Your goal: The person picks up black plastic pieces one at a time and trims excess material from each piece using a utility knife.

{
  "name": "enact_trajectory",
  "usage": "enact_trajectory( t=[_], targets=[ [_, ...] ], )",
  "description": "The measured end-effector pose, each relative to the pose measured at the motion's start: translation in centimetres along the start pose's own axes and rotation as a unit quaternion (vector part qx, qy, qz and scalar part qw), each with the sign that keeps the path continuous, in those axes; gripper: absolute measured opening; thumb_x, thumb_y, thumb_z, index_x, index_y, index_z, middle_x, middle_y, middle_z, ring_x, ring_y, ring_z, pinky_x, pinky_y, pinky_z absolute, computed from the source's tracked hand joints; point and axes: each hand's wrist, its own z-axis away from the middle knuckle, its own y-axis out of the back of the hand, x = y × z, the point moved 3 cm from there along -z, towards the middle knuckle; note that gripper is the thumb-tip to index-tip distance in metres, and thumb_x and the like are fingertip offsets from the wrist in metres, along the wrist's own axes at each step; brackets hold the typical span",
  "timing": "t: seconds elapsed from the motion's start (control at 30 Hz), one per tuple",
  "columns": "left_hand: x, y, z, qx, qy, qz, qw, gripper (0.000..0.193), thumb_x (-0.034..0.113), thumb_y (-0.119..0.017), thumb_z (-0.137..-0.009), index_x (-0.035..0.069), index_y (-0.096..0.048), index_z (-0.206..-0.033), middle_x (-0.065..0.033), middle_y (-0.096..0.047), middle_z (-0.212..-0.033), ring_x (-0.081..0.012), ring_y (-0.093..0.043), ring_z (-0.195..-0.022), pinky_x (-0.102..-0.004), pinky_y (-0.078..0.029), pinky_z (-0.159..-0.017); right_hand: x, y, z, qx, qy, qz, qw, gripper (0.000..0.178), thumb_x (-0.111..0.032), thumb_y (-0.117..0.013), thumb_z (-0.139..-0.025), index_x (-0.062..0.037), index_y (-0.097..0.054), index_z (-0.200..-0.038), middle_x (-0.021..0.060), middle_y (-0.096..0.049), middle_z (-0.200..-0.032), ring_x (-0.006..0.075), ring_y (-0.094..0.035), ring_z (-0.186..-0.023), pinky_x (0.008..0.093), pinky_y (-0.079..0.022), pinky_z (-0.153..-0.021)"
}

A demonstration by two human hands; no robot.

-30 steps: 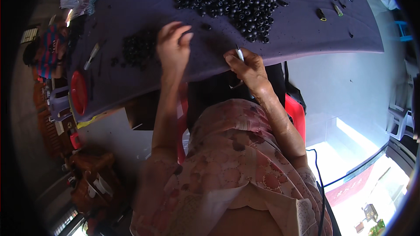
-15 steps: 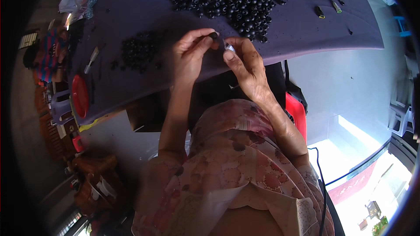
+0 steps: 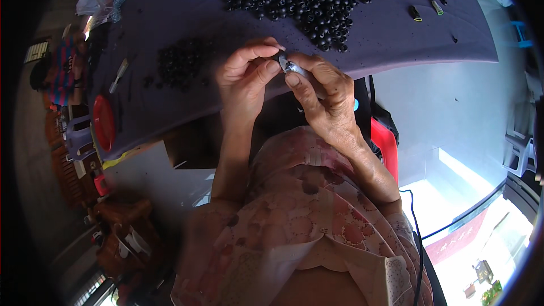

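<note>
My left hand [image 3: 248, 76] pinches a small round black piece [image 3: 280, 55] between thumb and fingertips, over the table's near edge. Close against it, my right hand [image 3: 326, 88] grips a small tool with a shiny silvery blade-like tip [image 3: 292, 67]. The tip meets or nearly meets the black piece; the fingers partly hide the contact. A light blue end [image 3: 356, 104] shows on the far side of my right hand, perhaps the tool's handle. Beyond my hands lies a large heap of black ring-like pieces [image 3: 294, 0]; a smaller dark pile [image 3: 180, 63] sits to the left.
A dark purple cloth [image 3: 170, 0] covers the table. On its left lie a red plate-like thing [image 3: 103, 123], a brush [image 3: 119, 76] and a clear plastic bag [image 3: 97, 1]. Two small pieces with yellow-green rims, one dark [image 3: 416, 13], one pale [image 3: 437, 7], lie right. A red chair [image 3: 385, 147] stands beside me.
My hands have come together, bringing the silvery tip up to the black piece. My right hand has turned, and the light blue end now shows beside it.
</note>
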Motion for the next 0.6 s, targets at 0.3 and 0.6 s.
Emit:
enact_trajectory(
  t=[0.3,0.6],
  targets=[
    [0.51,-0.31,0.28,0.013,0.002,-0.061,0.998,0.021,-0.01,-0.059,-0.072,-0.003,-0.058,-0.091,-0.0105,-0.057,-0.099,-0.0129,-0.055,-0.085,-0.0226,-0.047,-0.076,0.25,0.0,0.2,-0.003,0.005,-0.008,1.0,0.015,-0.006,-0.057,-0.081,0.0028,-0.058,-0.093,0.0039,-0.057,-0.071,0.0048,-0.048,-0.06,0.0189,-0.04,-0.055],
    [0.7,-0.86,0.13,0.012,-0.036,-0.058,0.998,0.021,-0.009,-0.058,-0.073,-0.003,-0.058,-0.093,-0.0102,-0.055,-0.1,-0.0132,-0.055,-0.085,-0.0228,-0.047,-0.075,-0.45,-0.36,-0.04,-0.011,-0.007,-0.051,0.999,0.017,-0.007,-0.056,-0.082,0.003,-0.057,-0.096,0.0017,-0.058,-0.074,0.0044,-0.049,-0.065,0.0183,-0.041,-0.058]
  ],
)
